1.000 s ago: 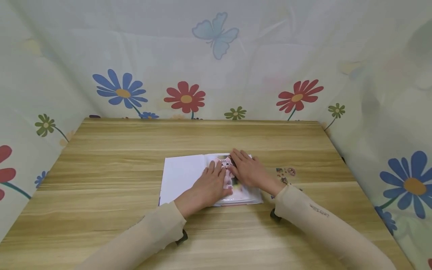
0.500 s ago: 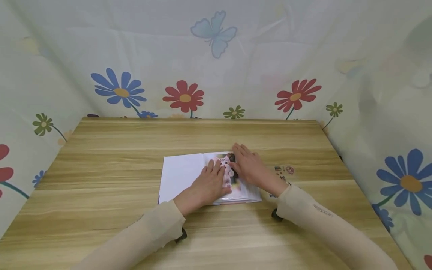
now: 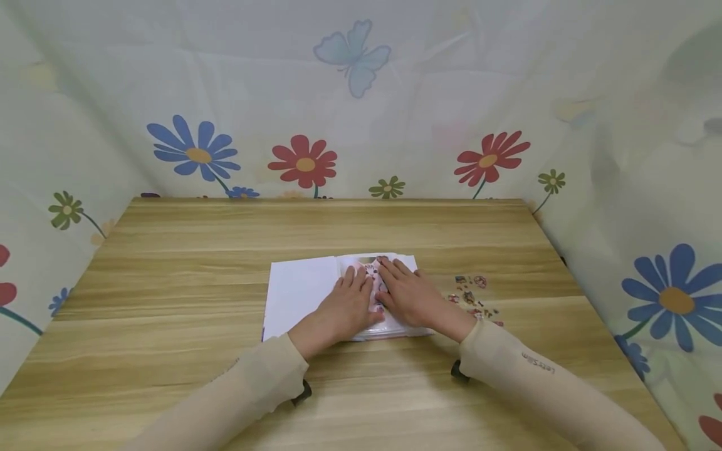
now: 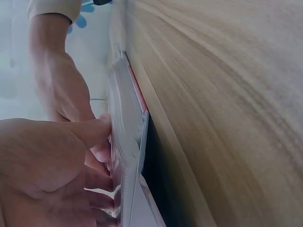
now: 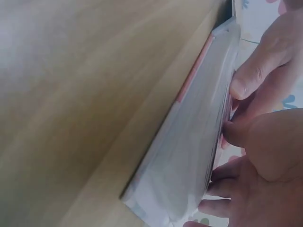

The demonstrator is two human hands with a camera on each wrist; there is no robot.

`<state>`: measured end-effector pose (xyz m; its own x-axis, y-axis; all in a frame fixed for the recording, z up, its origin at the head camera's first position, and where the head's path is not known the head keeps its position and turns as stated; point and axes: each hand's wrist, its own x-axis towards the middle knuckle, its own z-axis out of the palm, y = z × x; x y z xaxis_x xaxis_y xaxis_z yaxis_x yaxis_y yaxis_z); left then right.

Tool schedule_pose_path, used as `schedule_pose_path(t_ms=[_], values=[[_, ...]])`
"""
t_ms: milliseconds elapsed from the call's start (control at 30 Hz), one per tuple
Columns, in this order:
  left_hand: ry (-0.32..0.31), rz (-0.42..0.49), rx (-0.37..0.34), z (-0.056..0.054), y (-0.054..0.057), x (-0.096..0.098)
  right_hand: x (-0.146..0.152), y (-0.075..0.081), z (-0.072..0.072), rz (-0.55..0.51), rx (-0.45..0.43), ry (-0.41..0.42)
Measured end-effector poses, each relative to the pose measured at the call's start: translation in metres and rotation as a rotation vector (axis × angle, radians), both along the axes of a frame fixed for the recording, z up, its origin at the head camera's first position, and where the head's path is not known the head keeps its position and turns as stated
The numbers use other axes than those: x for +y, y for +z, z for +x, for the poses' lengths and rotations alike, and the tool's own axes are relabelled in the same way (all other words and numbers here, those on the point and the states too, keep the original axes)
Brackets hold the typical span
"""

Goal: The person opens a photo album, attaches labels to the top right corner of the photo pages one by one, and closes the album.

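Note:
An open photo album (image 3: 299,291) lies on the wooden table, its blank white inside cover to the left. On the right-hand page is a picture of a pink cartoon-like animal (image 3: 373,269), mostly hidden under both hands. My left hand (image 3: 345,308) rests on the picture's left part with fingers extended and thumb out toward the near edge. Beside it, my right hand (image 3: 414,293) lies flat over the picture's right part, fingers straight and pointing away. In the left wrist view, the thumb touches the top of the thick stack of clear pages (image 4: 124,109). Neither hand grips anything.
Several small colourful stickers (image 3: 469,298) lie on the table (image 3: 197,263) right of the album. A white cloth with printed flowers (image 3: 305,164) hangs behind the table and along both sides.
My right hand has slid left and slightly nearer, covering more of the picture and exposing more stickers. The left hand stays in nearly the same place on the page.

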<state>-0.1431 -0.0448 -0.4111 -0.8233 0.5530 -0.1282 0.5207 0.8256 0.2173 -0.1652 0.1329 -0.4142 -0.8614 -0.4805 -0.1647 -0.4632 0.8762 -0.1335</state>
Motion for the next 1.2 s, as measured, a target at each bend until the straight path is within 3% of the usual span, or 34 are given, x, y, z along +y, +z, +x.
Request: schedule_pose_path(t_ms=[267,733,1033,1200], values=[[0.006,0.027,-0.018,0.001,-0.002,-0.002,-0.001,0.004,-0.01,0.064,-0.017,0.013],[0.015,0.037,-0.035,0.002,-0.003,-0.004,0.007,0.003,-0.033,0.065,-0.072,0.016],[0.007,0.02,-0.043,0.004,-0.003,-0.003,0.017,-0.001,-0.04,0.011,-0.105,0.036],[-0.001,-0.01,-0.003,0.003,-0.002,-0.005,0.016,-0.001,-0.043,-0.048,-0.112,0.031]])
